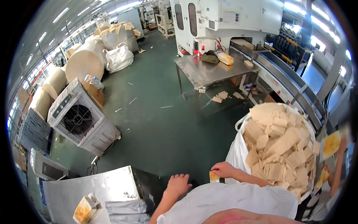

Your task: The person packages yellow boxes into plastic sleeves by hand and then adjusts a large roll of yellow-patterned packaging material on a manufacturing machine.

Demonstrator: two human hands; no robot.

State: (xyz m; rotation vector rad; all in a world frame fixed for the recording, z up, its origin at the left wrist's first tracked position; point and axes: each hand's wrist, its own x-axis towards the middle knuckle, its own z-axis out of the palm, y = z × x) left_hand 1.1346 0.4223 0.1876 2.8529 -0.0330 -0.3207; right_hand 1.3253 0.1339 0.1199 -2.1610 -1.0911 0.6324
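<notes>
Big white bag (235,155) at my right, heaped above the rim with tan paper pieces (283,149); judged near full, little room left. More loose pieces lie on the green floor (156,123) under the far steel surface (209,71), so not all the scrap is gathered. Near steel surface (108,184) at my lower left carries a yellow-printed packet (82,211) and grey folded bags (125,207).

Right hand (223,170): fingers pinched together on a small yellow piece (214,176), held just beside the bag wall, not yet over the heap. Left hand (178,184): fingers spread apart, empty, at the dark edge of the near surface; contact cannot be told.

Another person's hand (341,143) at far right holds a yellow sheet (331,143).
</notes>
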